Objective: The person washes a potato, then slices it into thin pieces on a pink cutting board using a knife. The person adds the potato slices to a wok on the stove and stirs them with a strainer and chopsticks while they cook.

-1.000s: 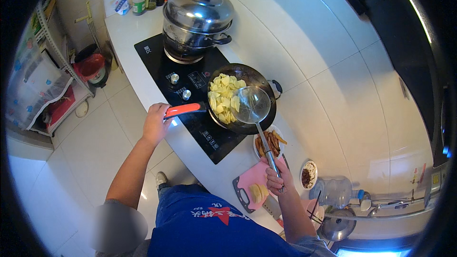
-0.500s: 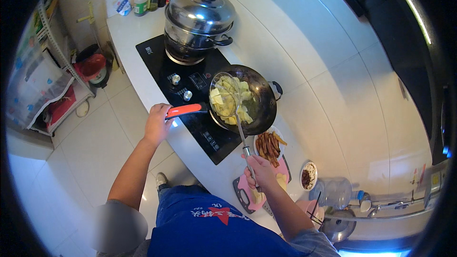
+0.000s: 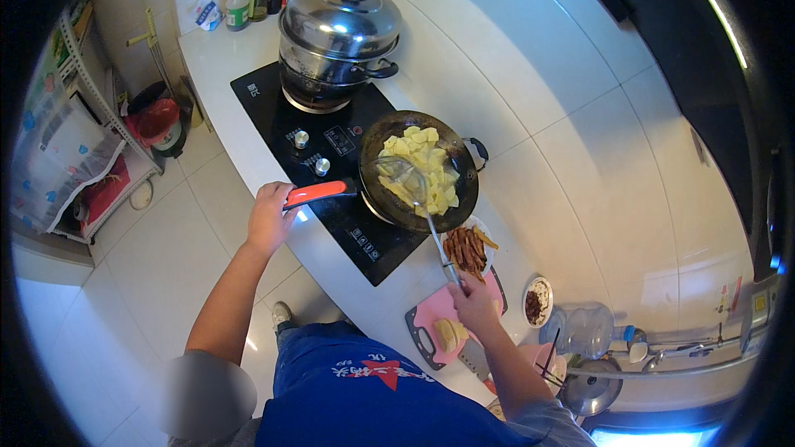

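A dark wok sits on the front burner of the black cooktop, full of pale yellow, flat-cut pieces, perhaps potato. My left hand is closed around the end of the wok's red and black handle. In my right hand is the metal handle of a long wire skimmer. The skimmer's round mesh head lies down among the pieces on the wok's near side, partly mixed in with them.
Behind the wok stands a lidded steel steamer pot, with bottles beyond it. Right of the cooktop are a plate of browned strips, a pink cutting board with a pale piece on it, a small bowl and a big clear bottle.
The skimmer's head has come down from above the wok into the pieces, and my right hand has moved right and slightly forward. My left hand still grips the wok handle.
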Motion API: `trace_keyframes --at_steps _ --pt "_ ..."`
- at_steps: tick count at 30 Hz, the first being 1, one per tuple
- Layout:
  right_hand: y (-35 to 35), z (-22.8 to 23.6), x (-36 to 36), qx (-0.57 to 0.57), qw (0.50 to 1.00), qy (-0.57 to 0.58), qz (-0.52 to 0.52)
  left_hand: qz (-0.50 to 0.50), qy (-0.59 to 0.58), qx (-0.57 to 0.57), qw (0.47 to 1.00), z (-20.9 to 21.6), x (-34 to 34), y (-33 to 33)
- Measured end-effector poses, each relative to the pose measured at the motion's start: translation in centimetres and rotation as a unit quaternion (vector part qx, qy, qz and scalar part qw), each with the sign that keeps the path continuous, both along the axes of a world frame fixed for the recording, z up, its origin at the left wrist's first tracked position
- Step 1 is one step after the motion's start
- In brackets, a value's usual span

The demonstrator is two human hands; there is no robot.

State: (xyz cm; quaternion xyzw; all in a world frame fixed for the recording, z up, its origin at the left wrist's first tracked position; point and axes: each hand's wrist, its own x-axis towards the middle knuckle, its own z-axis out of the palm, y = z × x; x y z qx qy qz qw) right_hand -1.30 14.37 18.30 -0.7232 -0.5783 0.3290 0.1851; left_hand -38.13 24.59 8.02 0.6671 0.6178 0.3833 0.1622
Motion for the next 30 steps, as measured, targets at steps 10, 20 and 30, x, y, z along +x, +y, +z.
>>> trace_keyframes --at_steps 10,20,30 --pt "5.4 -2.7 8.7 0.061 0.995 -0.036 -0.075 -0.01 0.008 0.0 1.0 -0.1 0.2 0.3" --pt "2.9 0.7 4.1 -0.197 0.836 0.427 -0.281 -0.006 0.0 0.005 1.0 -0.2 0.1 0.0" --pt "1.3 -0.4 1.8 -0.18 0.852 0.415 -0.264 -0.009 -0.002 0.001 1.0 0.1 0.1 0.0"
